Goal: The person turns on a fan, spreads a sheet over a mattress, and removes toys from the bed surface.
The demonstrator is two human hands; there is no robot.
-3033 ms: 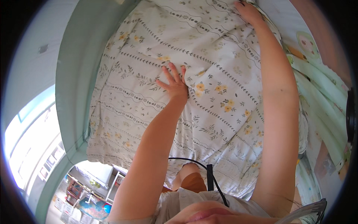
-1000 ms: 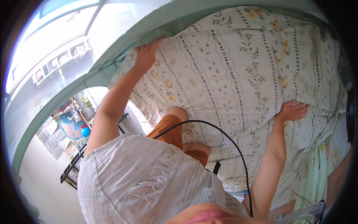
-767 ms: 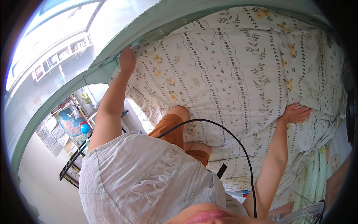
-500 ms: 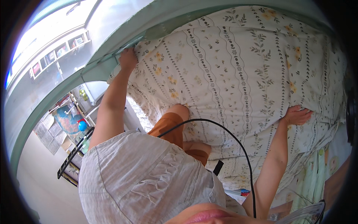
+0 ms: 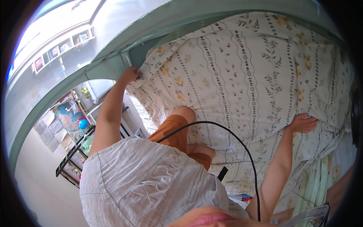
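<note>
A white quilt with leaf, flower and wavy-line print spreads over the bed in front of me. My left hand is closed on the quilt's edge at the far left, beside the green tent-like frame. To the right, my right hand rests at a fold of the quilt, with the cloth drawn tight toward it. Its fingers look closed on the fabric, with the tips partly hidden. One of my knees presses against the quilt between the two arms.
Green fabric edging arches over the bed's left and far sides. A black cable loops across my front. Beyond the opening at left stand a black rack, a blue ball and a wall map. Pale green cloth lies at lower right.
My left hand has pulled the quilt's corner toward me and away from the green edging, baring a darker patch there. My right hand has shifted slightly nearer.
</note>
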